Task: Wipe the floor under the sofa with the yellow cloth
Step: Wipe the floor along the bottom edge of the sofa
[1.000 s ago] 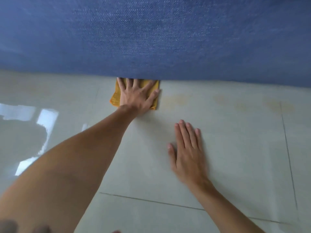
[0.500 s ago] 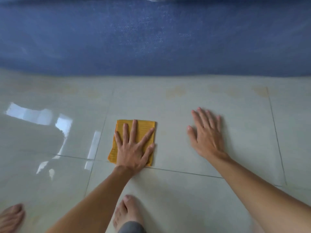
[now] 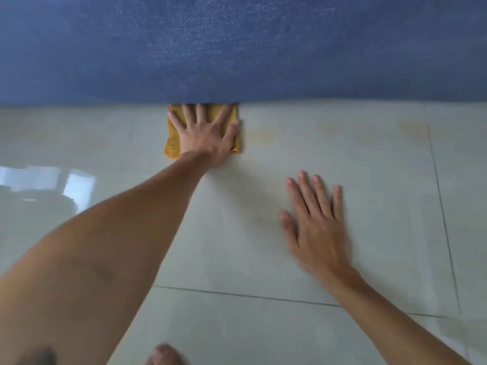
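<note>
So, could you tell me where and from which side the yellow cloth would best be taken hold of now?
Probably the near left corner of the yellow cloth, approached from the person's side. It lies flat, its far edge tucked under the blue sofa, and the left hand covers its middle; that corner sticks out bare.

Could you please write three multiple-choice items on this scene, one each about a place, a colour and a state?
1. Where is the yellow cloth?
A. at the sofa's bottom edge
B. under the right hand
C. on the sofa seat

2. What colour is the sofa?
A. grey
B. blue
C. green

3. How is the left hand placed?
A. clenched in a fist
B. lifted in the air
C. spread flat on the cloth

Answers: 1 A, the cloth's far end meets the sofa's lower edge; 2 B, blue woven fabric fills the top of the view; 3 C, the fingers are splayed on the cloth, while the right hand lies on bare floor.
</note>
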`<state>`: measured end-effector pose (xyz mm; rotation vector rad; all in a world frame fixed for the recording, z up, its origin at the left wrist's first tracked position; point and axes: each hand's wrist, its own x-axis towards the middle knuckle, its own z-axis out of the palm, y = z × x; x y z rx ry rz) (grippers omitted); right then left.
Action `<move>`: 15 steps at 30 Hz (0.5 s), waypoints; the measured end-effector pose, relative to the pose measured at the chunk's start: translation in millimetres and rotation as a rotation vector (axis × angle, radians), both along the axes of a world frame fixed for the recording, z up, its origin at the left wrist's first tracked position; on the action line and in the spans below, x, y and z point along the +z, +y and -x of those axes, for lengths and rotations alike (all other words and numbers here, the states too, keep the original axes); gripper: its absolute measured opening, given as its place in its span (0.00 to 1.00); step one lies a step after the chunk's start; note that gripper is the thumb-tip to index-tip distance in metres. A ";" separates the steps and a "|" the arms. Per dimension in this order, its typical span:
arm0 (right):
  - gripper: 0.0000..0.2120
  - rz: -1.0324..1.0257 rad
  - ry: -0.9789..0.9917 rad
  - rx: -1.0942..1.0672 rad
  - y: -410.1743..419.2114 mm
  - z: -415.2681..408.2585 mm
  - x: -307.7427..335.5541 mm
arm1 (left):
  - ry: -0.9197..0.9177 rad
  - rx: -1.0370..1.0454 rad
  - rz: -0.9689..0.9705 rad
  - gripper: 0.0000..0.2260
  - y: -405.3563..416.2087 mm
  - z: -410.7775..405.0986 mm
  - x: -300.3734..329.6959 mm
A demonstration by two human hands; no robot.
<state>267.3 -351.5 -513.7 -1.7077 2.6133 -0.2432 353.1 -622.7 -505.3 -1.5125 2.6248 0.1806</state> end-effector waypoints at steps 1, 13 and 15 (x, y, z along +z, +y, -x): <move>0.29 0.016 -0.015 0.006 0.2 1.1 -0.1 | 0.004 -0.044 -0.001 0.26 10.2 15.9 0.5; 0.29 0.007 -0.102 -0.286 75.3 51.0 15.0 | 0.006 -0.342 -0.010 0.26 207.8 -86.1 5.9; 0.30 -0.095 -0.077 -0.274 83.3 52.4 9.6 | -0.002 -0.265 -0.003 0.26 196.6 -116.5 7.0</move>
